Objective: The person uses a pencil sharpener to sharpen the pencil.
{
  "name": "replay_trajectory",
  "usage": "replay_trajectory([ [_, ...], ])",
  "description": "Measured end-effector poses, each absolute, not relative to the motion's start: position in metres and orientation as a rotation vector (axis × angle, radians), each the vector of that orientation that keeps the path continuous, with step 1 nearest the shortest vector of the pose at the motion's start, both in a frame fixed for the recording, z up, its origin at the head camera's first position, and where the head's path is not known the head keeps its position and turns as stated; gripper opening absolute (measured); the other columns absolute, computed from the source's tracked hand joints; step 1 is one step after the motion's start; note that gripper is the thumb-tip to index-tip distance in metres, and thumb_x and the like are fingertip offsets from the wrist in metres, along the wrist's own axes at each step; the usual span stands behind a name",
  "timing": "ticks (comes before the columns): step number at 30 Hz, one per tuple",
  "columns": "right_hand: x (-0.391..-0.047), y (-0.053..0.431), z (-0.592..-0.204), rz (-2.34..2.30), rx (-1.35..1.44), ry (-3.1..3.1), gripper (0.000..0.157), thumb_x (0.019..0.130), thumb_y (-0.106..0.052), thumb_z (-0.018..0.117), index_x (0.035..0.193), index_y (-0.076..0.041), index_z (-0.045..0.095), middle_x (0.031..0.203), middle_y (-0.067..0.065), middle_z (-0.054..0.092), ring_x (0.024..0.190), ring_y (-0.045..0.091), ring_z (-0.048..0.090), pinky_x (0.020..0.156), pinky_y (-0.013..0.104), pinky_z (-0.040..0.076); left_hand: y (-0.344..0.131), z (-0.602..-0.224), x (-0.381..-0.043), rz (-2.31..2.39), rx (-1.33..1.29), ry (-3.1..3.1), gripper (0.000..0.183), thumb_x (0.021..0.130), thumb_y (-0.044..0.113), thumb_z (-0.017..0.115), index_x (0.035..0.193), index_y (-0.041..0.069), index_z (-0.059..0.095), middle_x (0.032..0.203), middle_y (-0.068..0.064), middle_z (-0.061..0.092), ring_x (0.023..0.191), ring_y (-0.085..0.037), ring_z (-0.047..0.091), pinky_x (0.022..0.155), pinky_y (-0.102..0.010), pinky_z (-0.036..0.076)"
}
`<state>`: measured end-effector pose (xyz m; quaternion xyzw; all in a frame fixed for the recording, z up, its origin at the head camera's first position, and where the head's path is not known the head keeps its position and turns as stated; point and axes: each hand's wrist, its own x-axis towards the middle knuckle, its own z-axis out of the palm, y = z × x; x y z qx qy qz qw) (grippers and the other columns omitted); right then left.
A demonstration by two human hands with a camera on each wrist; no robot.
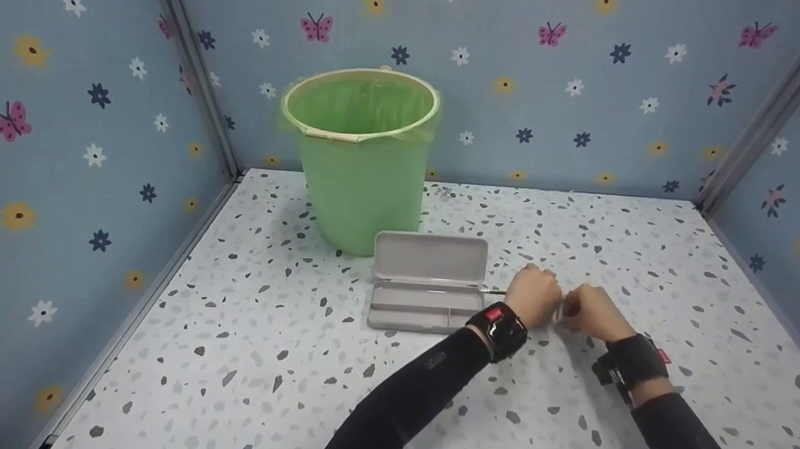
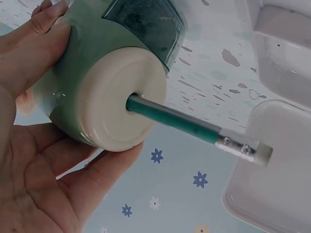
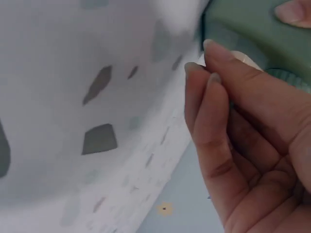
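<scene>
In the left wrist view my left hand [image 2: 43,179] grips a green pencil sharpener [image 2: 104,114] with a cream round end and a dark see-through compartment. A green pencil [image 2: 180,121] sits in the hole of that end, its silver ferrule and white eraser pointing outward. My right hand [image 3: 252,136] is at the sharpener's opposite end, thumb and fingertips pinched together on its crank handle. Only a cream piece [image 3: 247,59] of the crank shows behind the fingers; the knob is mostly hidden. From the head, my left hand [image 1: 534,296] and right hand [image 1: 598,314] nearly meet over the table.
A pale pencil case [image 1: 431,258] lies with its lid up, left of my hands. Behind it stands a green bin [image 1: 367,194] with a liner over its rim. Flowered panels [image 1: 492,118] enclose the speckled table [image 1: 255,376] at the back and sides.
</scene>
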<state>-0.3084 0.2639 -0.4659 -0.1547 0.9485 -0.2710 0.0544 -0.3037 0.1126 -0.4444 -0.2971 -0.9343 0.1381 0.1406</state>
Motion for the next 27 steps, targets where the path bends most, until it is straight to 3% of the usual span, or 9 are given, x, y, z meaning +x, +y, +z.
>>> replay_trajectory([
  [10, -0.292, 0.265, -0.446, -0.827, -0.506, 2.911, 0.009, 0.070, 0.006, 0.078, 0.075, 0.002, 0.072, 0.066, 0.011, 0.070, 0.055, 0.014, 0.061, 0.054, 0.028, 0.052, 0.121, -0.442, -0.301, 0.442, -0.769, -2.790, 0.025, 0.097, 0.020, 0.054, 0.107, 0.029, 0.075, 0.102, 0.010, 0.072, 0.087, -0.009, 0.065, 0.075, -0.023, 0.054],
  [17, -0.285, 0.267, -0.430, -0.836, -0.482, 3.016, 0.008, 0.073, 0.009, 0.077, 0.077, 0.004, 0.072, 0.070, 0.014, 0.071, 0.062, 0.017, 0.065, 0.058, 0.033, 0.057, 0.126, -0.441, -0.298, 0.415, -0.772, -2.807, 0.023, 0.098, 0.025, 0.055, 0.109, 0.029, 0.074, 0.103, 0.009, 0.071, 0.089, -0.010, 0.064, 0.072, -0.022, 0.056],
  [23, -0.293, 0.262, -0.426, -0.832, -0.551, 3.153, 0.007, 0.074, 0.009, 0.077, 0.075, 0.004, 0.072, 0.069, 0.015, 0.070, 0.060, 0.018, 0.063, 0.058, 0.030, 0.051, 0.123, -0.442, -0.299, 0.363, -0.751, -2.800, 0.032, 0.103, 0.039, 0.045, 0.110, 0.028, 0.074, 0.101, 0.008, 0.072, 0.088, -0.010, 0.065, 0.072, -0.022, 0.056],
  [27, -0.305, 0.258, -0.424, -0.818, -0.524, 3.197, 0.006, 0.075, 0.008, 0.076, 0.076, 0.005, 0.071, 0.071, 0.018, 0.070, 0.062, 0.024, 0.064, 0.061, 0.036, 0.052, 0.119, -0.444, -0.302, 0.380, -0.813, -2.751, 0.030, 0.105, 0.032, 0.043, 0.119, 0.026, 0.070, 0.099, 0.007, 0.072, 0.084, -0.011, 0.066, 0.070, -0.022, 0.056],
])
